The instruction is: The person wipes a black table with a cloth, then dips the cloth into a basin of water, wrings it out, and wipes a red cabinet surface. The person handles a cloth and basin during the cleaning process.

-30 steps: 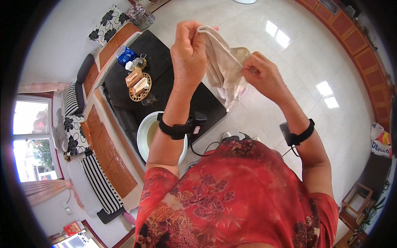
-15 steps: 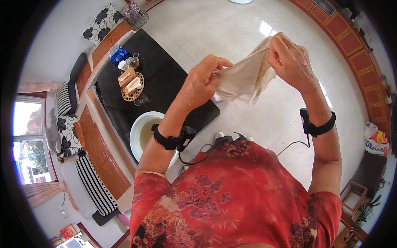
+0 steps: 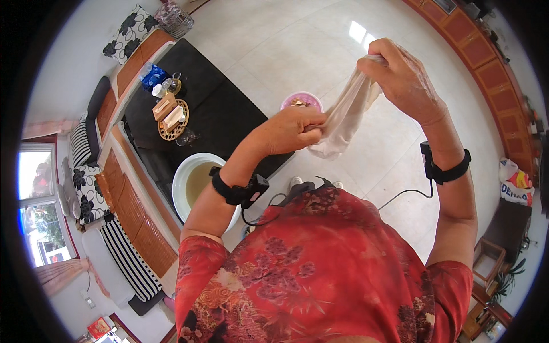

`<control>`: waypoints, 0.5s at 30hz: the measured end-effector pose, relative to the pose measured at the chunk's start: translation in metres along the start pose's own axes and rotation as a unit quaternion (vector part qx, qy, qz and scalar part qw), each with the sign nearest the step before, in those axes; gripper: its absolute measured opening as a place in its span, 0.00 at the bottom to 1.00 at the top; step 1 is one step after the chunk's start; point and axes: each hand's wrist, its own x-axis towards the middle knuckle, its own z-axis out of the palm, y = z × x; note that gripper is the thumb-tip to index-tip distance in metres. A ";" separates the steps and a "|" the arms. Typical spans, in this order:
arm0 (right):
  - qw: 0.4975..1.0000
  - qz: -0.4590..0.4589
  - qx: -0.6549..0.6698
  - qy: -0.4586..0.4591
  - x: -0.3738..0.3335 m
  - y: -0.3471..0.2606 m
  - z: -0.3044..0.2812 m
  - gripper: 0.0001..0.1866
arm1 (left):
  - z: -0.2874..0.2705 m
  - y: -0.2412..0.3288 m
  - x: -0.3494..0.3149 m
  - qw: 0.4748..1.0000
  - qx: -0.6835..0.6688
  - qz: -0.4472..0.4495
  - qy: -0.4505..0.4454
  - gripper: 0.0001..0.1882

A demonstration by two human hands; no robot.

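A thin, off-white cloth [image 3: 340, 128] is stretched in the air between my two hands, above the floor past the table's corner. My left hand [image 3: 290, 130] pinches its lower left end, fingers curled in. Higher up and to the right, my right hand [image 3: 405, 80] grips the other end, thumb pressed against the fingers. The fabric hangs in folds and sags near my left hand. Beside my left forearm stands a white basin [image 3: 178, 191] of cloudy, yellowish water [image 3: 198, 184], partly hidden by that arm.
The black table [image 3: 229, 94] at left bears a round openwork tray [image 3: 166, 134], a tissue box [image 3: 164, 107], glassware and a blue bag [image 3: 153, 76]. A pink-rimmed bin [image 3: 303, 95] with scraps stands past the table's edge. Wooden cabinets [image 3: 496, 86] line the right side.
The cloth has gone from spread wide to gathered into a narrower, slanted strip. My left hand has moved right and down along it. The pink-rimmed bin now shows.
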 end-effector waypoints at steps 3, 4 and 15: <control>1.000 0.000 -0.007 -0.005 -0.005 0.005 -0.004 0.08 | -0.001 0.003 -0.006 0.963 0.217 -0.051 0.151 0.11; 1.000 0.007 -0.003 -0.007 -0.007 0.010 -0.006 0.08 | -0.008 0.000 -0.008 0.950 0.227 -0.022 0.212 0.11; 0.990 0.106 0.084 0.039 -0.014 0.029 0.012 0.06 | -0.061 0.017 0.005 0.887 0.062 0.077 0.451 0.06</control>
